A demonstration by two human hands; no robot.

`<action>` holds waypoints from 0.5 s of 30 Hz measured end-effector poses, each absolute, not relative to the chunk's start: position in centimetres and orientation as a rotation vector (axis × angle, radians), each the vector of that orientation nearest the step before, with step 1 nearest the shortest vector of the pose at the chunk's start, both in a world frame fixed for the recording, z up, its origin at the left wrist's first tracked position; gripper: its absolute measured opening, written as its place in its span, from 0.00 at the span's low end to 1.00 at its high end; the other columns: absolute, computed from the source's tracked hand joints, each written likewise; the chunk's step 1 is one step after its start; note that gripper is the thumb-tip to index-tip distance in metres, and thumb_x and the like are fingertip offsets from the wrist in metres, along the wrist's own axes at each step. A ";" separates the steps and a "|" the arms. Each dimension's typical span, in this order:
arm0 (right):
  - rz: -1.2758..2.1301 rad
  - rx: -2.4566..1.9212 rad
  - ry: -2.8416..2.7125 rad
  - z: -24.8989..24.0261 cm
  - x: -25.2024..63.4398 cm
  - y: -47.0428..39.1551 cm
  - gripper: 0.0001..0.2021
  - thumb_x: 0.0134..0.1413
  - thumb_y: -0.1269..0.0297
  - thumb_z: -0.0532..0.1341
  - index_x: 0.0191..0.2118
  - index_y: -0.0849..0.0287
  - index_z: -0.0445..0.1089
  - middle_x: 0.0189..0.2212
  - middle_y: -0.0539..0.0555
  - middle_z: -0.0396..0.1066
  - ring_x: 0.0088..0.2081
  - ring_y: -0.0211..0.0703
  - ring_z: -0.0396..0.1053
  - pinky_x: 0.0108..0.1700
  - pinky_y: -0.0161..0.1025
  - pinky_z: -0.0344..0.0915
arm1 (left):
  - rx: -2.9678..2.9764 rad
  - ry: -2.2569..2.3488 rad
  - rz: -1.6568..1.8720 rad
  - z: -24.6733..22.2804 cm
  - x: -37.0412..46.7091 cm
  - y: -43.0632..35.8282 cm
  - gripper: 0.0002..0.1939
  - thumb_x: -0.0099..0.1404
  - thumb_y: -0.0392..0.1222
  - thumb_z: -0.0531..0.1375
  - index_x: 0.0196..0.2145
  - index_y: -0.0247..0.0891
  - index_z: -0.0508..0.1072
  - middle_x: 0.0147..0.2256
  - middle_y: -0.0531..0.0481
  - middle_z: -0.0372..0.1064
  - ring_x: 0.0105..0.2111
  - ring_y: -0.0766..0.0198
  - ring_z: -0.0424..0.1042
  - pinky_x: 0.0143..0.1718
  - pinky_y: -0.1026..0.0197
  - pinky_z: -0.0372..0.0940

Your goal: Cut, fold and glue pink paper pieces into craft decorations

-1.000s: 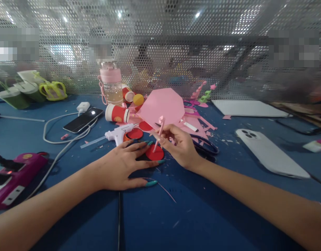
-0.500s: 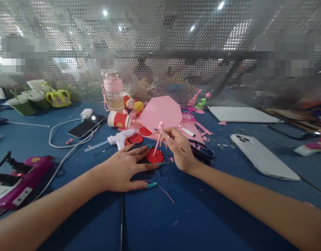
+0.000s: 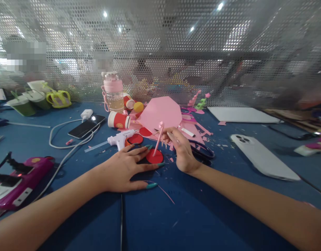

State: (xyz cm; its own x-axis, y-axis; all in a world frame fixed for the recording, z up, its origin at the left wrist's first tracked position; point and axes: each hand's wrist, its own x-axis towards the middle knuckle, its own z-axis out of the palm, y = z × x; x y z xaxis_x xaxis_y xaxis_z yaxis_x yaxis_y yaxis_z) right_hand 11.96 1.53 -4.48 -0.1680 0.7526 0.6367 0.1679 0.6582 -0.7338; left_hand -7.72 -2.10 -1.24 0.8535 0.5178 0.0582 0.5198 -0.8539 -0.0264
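Note:
My left hand [image 3: 125, 169] lies palm down on the blue table with its fingers spread. Two fingertips with teal nails rest at the edge of a red paper disc [image 3: 154, 157]. From the disc rises a thin pink paper stem [image 3: 157, 143], leaning a little right, with a small folded pink piece [image 3: 161, 124] at its top. My right hand [image 3: 183, 150] is curled beside the stem, with thumb and index finger closed at its upper part; the exact contact is partly hidden. A white glue gun [image 3: 121, 138] lies beyond my left hand, next to orange-handled scissors [image 3: 128, 142].
Pink paper sheets [image 3: 162, 113] and scraps lie behind my hands, near a red paper cup [image 3: 119, 120] and a pink-lidded bottle [image 3: 113, 92]. A white phone [image 3: 263, 157] lies right; a black phone [image 3: 86, 126] and purple power strip [image 3: 27, 177] lie left. Perforated metal stands behind.
My right hand has shifted slightly right, and its thumb has drawn back a little from the stem. My left hand, the disc and the stem look unmoved.

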 end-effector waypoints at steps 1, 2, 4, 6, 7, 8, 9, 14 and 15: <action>0.619 -0.758 -1.688 -4.5 12.0 1.5 0.12 0.57 0.56 0.47 0.37 0.56 0.62 0.29 0.51 0.59 0.33 0.40 0.59 0.37 0.41 0.57 | -2.985 -0.836 -0.075 -1.3 -7.7 -2.1 0.26 0.62 0.55 0.48 0.55 0.46 0.58 0.54 0.38 0.59 0.57 0.49 0.52 0.52 0.42 0.51; 0.624 -0.759 -1.686 -4.5 12.0 1.6 0.12 0.57 0.56 0.47 0.37 0.57 0.62 0.29 0.51 0.59 0.33 0.40 0.59 0.37 0.41 0.57 | -2.986 -0.835 -0.074 -1.3 -7.7 -2.1 0.26 0.62 0.55 0.48 0.55 0.46 0.58 0.54 0.38 0.59 0.57 0.49 0.52 0.52 0.42 0.51; 0.629 -0.768 -1.685 -4.5 12.0 1.6 0.13 0.56 0.56 0.47 0.37 0.57 0.62 0.29 0.51 0.59 0.33 0.41 0.59 0.36 0.41 0.56 | -2.985 -0.832 -0.072 -1.3 -7.7 -2.1 0.26 0.62 0.55 0.48 0.55 0.47 0.58 0.54 0.38 0.59 0.57 0.48 0.52 0.52 0.41 0.51; 0.624 -0.777 -1.689 -4.5 12.0 1.5 0.13 0.56 0.56 0.46 0.36 0.57 0.62 0.29 0.51 0.59 0.33 0.40 0.59 0.36 0.41 0.56 | -2.982 -0.831 -0.074 -1.4 -7.7 -2.1 0.26 0.62 0.55 0.48 0.56 0.47 0.57 0.53 0.38 0.59 0.57 0.49 0.52 0.52 0.41 0.51; 0.622 -0.783 -1.691 -4.4 12.0 1.5 0.12 0.56 0.56 0.46 0.35 0.57 0.62 0.28 0.51 0.59 0.32 0.40 0.58 0.36 0.41 0.56 | -2.979 -0.832 -0.076 -1.4 -7.7 -2.1 0.26 0.62 0.55 0.48 0.56 0.47 0.57 0.53 0.38 0.59 0.57 0.49 0.52 0.52 0.42 0.51; 0.622 -0.792 -1.691 -4.4 11.9 1.5 0.12 0.56 0.56 0.46 0.35 0.57 0.61 0.28 0.51 0.59 0.32 0.40 0.58 0.36 0.41 0.56 | -2.975 -0.835 -0.078 -1.4 -7.7 -2.0 0.26 0.61 0.55 0.48 0.56 0.47 0.57 0.53 0.39 0.59 0.57 0.49 0.52 0.52 0.42 0.51; 0.624 -0.800 -1.690 -4.4 11.9 1.5 0.12 0.56 0.56 0.46 0.35 0.57 0.61 0.28 0.51 0.59 0.33 0.40 0.58 0.36 0.41 0.56 | -2.972 -0.838 -0.078 -1.5 -7.7 -2.0 0.26 0.61 0.55 0.48 0.56 0.47 0.57 0.54 0.39 0.59 0.57 0.49 0.52 0.52 0.42 0.51; 0.628 -0.830 -1.718 -4.3 11.7 1.7 0.10 0.55 0.58 0.49 0.34 0.58 0.61 0.28 0.51 0.59 0.32 0.40 0.59 0.35 0.40 0.57 | -2.967 -0.835 -0.092 -1.5 -7.8 -2.1 0.25 0.62 0.55 0.49 0.56 0.47 0.57 0.54 0.40 0.59 0.57 0.49 0.53 0.53 0.43 0.50; 0.618 -0.826 -1.722 -4.3 11.7 1.7 0.09 0.55 0.59 0.51 0.33 0.58 0.61 0.27 0.51 0.59 0.31 0.39 0.59 0.34 0.39 0.58 | -2.965 -0.831 -0.095 -1.5 -7.8 -2.1 0.25 0.62 0.55 0.49 0.55 0.47 0.58 0.54 0.40 0.59 0.56 0.49 0.54 0.53 0.43 0.50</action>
